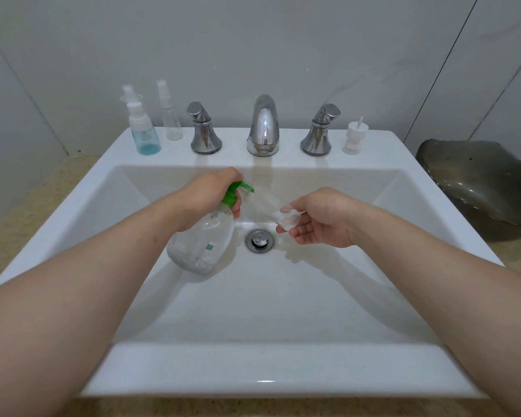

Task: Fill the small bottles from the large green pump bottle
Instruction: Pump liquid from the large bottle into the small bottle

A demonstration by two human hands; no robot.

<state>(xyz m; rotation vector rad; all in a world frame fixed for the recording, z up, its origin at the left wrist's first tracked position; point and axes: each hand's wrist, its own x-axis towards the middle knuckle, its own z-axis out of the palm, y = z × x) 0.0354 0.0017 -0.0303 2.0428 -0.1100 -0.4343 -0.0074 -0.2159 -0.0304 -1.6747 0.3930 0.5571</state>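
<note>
Straight in front of the tap spout (263, 124), over the basin of the white sink (283, 365), the left hand (206, 195) has its fingers wrapped tight round the neck of the large green pump bottle (202, 242), which leans with its clear body down and to the left of the spout. The green nozzle points at the mouth of a small clear bottle (278, 207); whether the two touch is too blurred to tell. The right hand (319, 219), in front and a little right of the spout, pinches that small bottle's base between thumb and fingertips, the other fingers loosely curled beneath. On the ledge, well left of the spout beyond the handle, stand a blue-tinted bottle (145, 136) and a clear spray bottle (170, 115). A white pump cap (355, 136) sits to the spout's right, past the other handle
</note>
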